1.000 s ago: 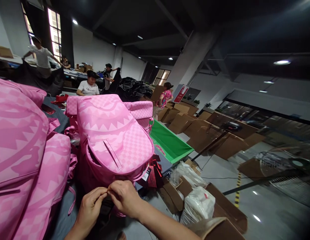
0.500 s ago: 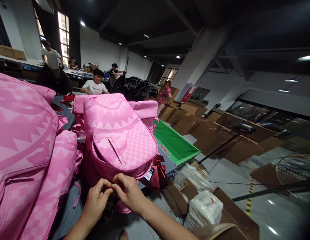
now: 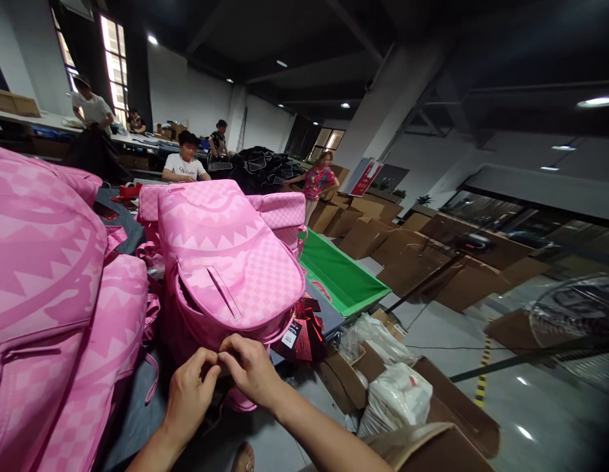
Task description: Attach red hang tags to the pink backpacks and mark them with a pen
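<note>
Overall pink backpack, partly checkered, partly zigzag-patterned.

The left hand and right hand are gloveless, with slim, tapering fingers and rounded knuckles. The left forearm and right forearm, slender and smooth in outline, are bare as far as they show. Past the near edge of the dark grey, cloth-covered worktop, part of a foot appears; its footwear is unclear.

A bag workshop, shown by pink backpacks, a long worktable and cardboard boxes
</note>
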`<act>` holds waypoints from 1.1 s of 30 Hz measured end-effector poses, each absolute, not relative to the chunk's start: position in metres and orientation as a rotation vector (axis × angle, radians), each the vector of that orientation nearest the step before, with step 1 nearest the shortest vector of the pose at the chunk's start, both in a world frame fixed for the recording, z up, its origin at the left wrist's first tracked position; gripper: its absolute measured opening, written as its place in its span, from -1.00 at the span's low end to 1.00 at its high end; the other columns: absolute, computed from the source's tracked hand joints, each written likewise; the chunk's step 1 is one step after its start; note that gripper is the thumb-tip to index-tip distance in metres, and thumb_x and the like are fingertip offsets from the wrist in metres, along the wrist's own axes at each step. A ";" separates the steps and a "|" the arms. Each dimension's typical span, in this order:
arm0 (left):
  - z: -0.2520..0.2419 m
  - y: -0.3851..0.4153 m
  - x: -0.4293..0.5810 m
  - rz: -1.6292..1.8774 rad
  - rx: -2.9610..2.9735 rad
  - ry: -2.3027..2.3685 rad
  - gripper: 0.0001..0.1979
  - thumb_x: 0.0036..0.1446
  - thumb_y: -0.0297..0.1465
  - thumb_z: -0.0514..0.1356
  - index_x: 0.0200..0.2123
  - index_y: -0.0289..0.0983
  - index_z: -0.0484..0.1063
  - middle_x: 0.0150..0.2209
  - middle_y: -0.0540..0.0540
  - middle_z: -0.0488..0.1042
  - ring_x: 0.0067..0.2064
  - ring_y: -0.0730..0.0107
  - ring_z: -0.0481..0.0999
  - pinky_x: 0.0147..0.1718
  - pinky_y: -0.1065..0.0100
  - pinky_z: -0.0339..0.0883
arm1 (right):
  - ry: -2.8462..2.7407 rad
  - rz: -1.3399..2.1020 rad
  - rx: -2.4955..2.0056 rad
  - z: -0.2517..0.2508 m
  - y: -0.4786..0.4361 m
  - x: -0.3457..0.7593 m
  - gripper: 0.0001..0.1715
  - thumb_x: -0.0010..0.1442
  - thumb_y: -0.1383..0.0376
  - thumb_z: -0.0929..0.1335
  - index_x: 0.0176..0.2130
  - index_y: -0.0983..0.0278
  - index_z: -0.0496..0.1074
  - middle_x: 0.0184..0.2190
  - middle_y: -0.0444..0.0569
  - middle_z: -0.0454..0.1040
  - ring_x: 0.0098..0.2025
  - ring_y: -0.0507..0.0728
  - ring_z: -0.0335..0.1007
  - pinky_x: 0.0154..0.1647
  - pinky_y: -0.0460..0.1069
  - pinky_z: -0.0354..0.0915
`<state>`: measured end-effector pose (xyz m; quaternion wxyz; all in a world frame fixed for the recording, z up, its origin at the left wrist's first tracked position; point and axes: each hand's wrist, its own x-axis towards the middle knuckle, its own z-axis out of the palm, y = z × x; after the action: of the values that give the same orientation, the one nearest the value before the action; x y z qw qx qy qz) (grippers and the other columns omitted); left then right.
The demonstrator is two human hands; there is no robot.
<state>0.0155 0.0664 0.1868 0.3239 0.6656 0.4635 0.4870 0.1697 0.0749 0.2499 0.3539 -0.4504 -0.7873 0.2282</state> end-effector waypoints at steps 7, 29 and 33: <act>0.189 0.068 0.014 1.243 1.783 1.196 -0.86 0.16 -0.35 0.11 -0.41 -0.21 0.43 -0.47 0.04 0.50 -0.46 0.46 0.48 -0.42 0.50 0.33 | -2.006 0.632 -1.158 0.248 0.073 0.170 -0.91 0.19 0.39 0.28 -0.34 0.26 0.39 -0.45 -0.13 0.45 -0.44 0.01 0.32 -0.36 -0.11 0.20; 0.197 0.068 0.021 1.139 1.783 1.054 -0.79 0.24 -0.37 0.03 -0.34 -0.21 0.45 -0.40 -0.01 0.52 -0.36 0.42 0.52 -0.33 0.49 0.34 | -1.887 0.655 -1.171 0.246 0.074 0.173 -0.89 0.20 0.37 0.29 -0.37 0.26 0.40 -0.47 -0.14 0.45 -0.43 0.02 0.35 -0.37 -0.10 0.20; 0.197 0.067 0.020 1.250 1.765 1.259 -0.88 0.11 -0.44 0.11 -0.43 -0.23 0.43 -0.46 -0.01 0.50 -0.42 0.42 0.49 -0.38 0.48 0.34 | -1.903 0.667 -1.148 0.242 0.075 0.172 -0.87 0.22 0.33 0.28 -0.37 0.25 0.39 -0.46 -0.12 0.46 -0.42 0.05 0.38 -0.37 -0.08 0.23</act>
<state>0.0199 0.0673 0.1973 0.3140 0.6697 0.4777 0.4740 0.1724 0.0753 0.2415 0.3992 -0.4536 -0.7520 0.2634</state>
